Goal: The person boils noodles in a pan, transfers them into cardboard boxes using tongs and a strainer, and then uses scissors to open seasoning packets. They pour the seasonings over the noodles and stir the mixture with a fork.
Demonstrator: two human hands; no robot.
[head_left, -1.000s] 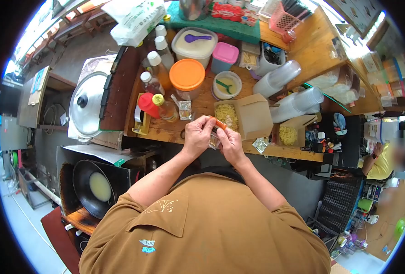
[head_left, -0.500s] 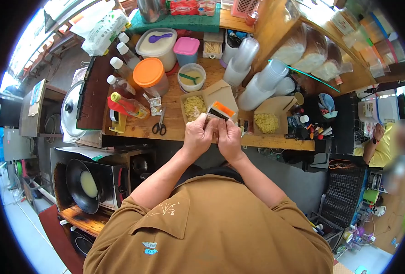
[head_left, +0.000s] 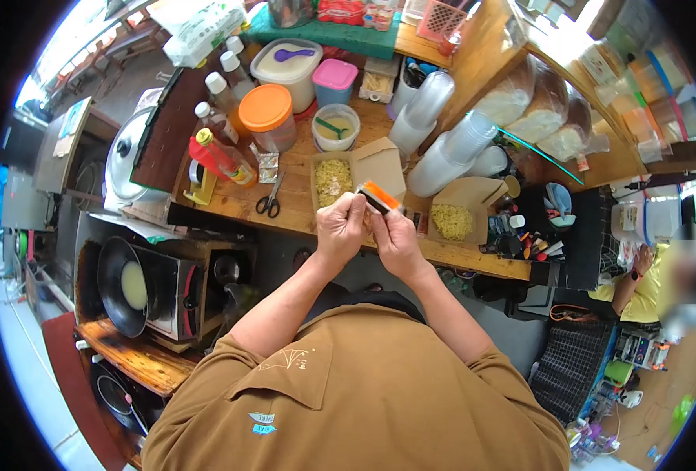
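Note:
My left hand and my right hand are held close together over the table's front edge. Fingers and thumbs of both are closed on a small seasoning sachet, clear-edged, with one orange and one dark section. Its lower end is hidden by the fingers. Just beyond the hands stands an open cardboard box of noodles, its lid folded back to the right. A second open box of noodles is to the right of my right hand.
Black scissors lie left of the boxes. Behind are an orange-lidded jar, a tub with a green spoon and stacked plastic cups. A wok sits at lower left. Another person is at far right.
The view has turned slightly. The sachet is tilted more steeply between my hands, and my right hand has dropped a little against my left. Both keep their grip.

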